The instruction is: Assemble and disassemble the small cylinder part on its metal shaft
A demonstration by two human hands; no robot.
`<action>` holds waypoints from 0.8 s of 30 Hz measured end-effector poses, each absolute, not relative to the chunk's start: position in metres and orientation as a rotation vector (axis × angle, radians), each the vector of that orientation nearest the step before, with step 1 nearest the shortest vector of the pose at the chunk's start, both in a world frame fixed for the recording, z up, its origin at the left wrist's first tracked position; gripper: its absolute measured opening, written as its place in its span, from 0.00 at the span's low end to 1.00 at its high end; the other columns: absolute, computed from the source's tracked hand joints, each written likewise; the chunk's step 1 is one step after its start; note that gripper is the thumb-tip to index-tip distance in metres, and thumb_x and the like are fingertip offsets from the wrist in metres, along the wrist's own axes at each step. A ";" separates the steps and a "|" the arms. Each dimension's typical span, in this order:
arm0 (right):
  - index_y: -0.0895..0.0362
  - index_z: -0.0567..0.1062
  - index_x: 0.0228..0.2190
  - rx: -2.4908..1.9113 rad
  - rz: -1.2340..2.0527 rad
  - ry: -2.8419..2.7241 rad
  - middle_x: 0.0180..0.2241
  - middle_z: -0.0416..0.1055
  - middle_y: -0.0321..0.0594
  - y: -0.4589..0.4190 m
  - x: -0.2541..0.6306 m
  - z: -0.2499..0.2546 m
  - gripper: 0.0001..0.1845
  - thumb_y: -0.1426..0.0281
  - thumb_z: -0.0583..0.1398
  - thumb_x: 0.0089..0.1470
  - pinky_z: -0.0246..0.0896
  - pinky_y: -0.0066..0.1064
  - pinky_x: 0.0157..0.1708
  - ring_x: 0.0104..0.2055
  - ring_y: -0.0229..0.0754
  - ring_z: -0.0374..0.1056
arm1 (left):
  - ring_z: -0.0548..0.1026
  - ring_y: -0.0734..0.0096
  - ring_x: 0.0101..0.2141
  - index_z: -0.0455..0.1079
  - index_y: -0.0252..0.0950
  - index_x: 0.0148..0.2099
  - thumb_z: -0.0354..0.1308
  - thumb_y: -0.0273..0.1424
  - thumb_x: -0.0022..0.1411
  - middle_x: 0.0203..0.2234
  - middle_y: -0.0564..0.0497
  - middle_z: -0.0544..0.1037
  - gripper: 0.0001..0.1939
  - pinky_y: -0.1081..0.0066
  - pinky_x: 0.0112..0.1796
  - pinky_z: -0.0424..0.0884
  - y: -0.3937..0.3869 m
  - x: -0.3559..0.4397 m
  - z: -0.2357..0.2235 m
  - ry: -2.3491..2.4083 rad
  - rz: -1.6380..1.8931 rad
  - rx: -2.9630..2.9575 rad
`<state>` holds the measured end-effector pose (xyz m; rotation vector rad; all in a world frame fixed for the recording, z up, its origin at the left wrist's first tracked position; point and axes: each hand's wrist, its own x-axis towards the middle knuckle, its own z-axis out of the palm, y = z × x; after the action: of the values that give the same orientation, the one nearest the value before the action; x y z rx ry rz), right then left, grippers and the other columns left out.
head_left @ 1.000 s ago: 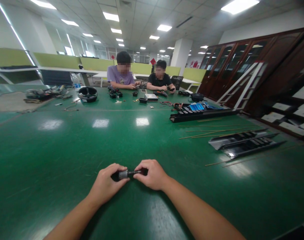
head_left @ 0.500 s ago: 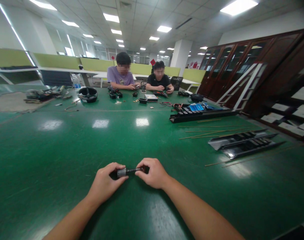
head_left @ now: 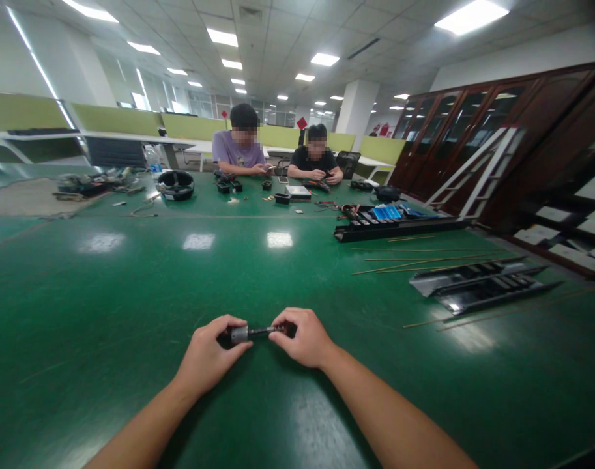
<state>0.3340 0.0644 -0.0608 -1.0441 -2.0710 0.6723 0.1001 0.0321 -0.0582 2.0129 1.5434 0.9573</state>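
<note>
Low over the green table, my left hand [head_left: 214,355] pinches a short silver cylinder [head_left: 239,335] between thumb and fingers. The cylinder's far-left end is dark and partly hidden by the hand. A thin dark shaft [head_left: 261,332] runs from the cylinder's right side toward my right hand [head_left: 304,337]. That hand is closed around the dark, reddish-brown handle-like end [head_left: 290,329] of the shaft, with most of it covered by the fingers. The whole piece lies roughly level between both hands. Whether the shaft is fixed to the cylinder or only touches it, I cannot tell.
Thin brass-coloured rods [head_left: 405,264] and dark metal channels [head_left: 493,286] lie to the right. Behind them sits a long black tray [head_left: 399,229] with blue packets. Two people sit across the green table [head_left: 131,293], near small black boxes [head_left: 281,198]. A black headset-like ring [head_left: 176,186] stands far left.
The camera view has shifted very slightly. Both hands keep nearly the same hold on the silver cylinder and the shaft's dark end.
</note>
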 end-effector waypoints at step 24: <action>0.58 0.78 0.29 -0.994 0.790 -2.031 0.26 0.75 0.38 0.068 0.338 -0.067 0.05 0.68 0.65 0.49 0.62 0.26 0.30 0.28 0.37 0.69 | 0.74 0.65 0.46 0.71 0.37 0.51 0.69 0.46 0.48 0.47 0.46 0.77 0.30 0.72 0.43 0.70 0.051 0.060 -0.060 1.476 1.498 1.014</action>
<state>0.3377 0.0679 -0.0667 -0.9936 -2.0312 0.7904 0.0596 0.0512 -0.0599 1.0135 1.4763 1.4981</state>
